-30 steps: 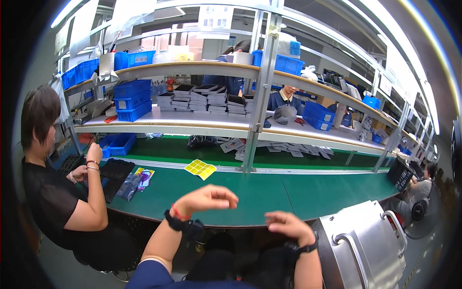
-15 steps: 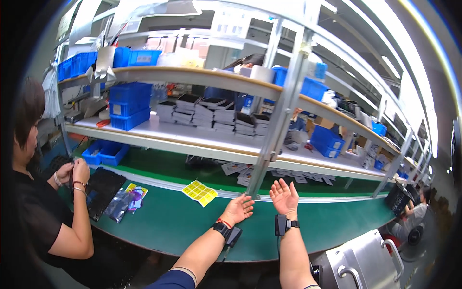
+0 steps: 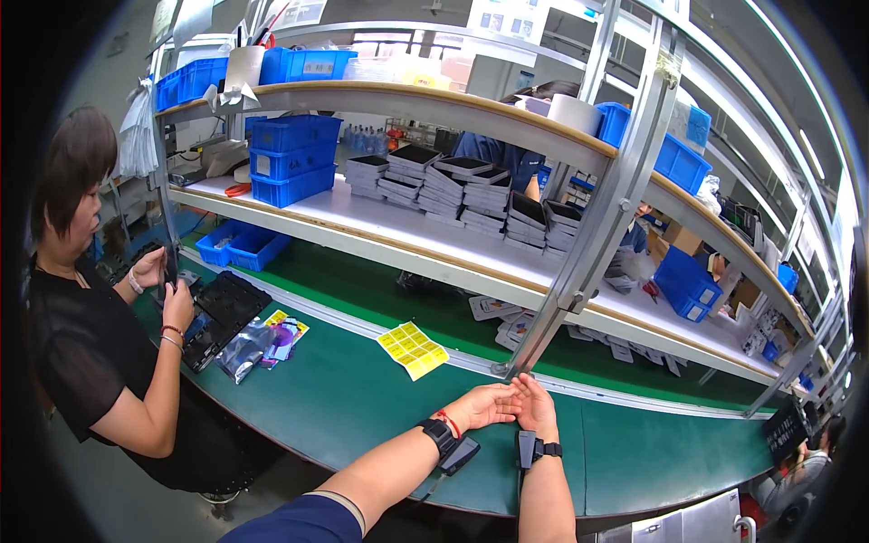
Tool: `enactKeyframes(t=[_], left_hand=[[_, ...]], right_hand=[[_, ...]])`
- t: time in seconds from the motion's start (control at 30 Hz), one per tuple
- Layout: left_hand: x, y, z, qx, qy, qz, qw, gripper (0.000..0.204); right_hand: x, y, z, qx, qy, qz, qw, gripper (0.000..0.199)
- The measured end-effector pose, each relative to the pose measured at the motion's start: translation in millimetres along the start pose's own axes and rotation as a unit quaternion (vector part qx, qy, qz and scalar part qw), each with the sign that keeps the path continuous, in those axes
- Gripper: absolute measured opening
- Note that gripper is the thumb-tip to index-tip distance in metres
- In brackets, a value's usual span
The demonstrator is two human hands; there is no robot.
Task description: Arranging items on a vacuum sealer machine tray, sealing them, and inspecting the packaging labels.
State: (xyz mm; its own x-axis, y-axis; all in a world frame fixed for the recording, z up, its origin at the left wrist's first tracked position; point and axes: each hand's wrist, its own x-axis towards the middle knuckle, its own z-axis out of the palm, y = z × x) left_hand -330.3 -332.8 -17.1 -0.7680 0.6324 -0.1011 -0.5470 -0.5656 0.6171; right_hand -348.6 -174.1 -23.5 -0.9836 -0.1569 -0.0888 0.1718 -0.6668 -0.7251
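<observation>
My left hand (image 3: 487, 406) is stretched over the green tabletop, its fingers extended toward the right and reaching my right hand. Fingers loosely straight and palm turned inward, my right hand (image 3: 536, 404) meets it at the fingertips. Nothing shows in either hand, though the overlapping fingertips hide a little of the space between. Both wrists carry black strapped devices. Just beyond the fingers rises a metal post (image 3: 554, 312). A sheet of yellow labels (image 3: 414, 350) lies on the green table (image 3: 362, 425), left of my hands and apart from them.
At left, a co-worker (image 3: 109, 344) handles a small dark item near a black tray (image 3: 228, 303) and a silvery bag (image 3: 246, 351). The shelf ahead holds stacked flat boxes (image 3: 444, 185) and blue bins (image 3: 291, 161). A metal cabinet (image 3: 688, 525) stands lower right.
My hands were apart with palms up; they have come together and their fingertips now meet. The view has shifted, so the shelf and table items appear farther right.
</observation>
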Motion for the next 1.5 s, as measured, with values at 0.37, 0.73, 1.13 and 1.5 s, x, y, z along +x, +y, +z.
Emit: enactKeyframes(t=[0.37,0.73,1.13,1.5], left_hand=[[-2,-4,3,0.023,-0.013,-0.003,1.0,0.018],[0,1,4,0.036,-0.017,0.001,0.999,0.017],[-6,-8,2,0.053,-0.003,-0.015,0.998,0.018],[-1,2,3,0.051,-0.034,0.003,0.998,0.019]], right_hand=[[-6,0,3,-0.025,0.001,-0.014,1.0,0.016],[-9,-3,9,-0.019,0.01,-0.024,0.999,0.015],[-11,-2,4,-0.039,0.007,0.017,0.999,0.015],[-6,-3,2,-0.038,-0.018,-0.013,0.999,0.016]])
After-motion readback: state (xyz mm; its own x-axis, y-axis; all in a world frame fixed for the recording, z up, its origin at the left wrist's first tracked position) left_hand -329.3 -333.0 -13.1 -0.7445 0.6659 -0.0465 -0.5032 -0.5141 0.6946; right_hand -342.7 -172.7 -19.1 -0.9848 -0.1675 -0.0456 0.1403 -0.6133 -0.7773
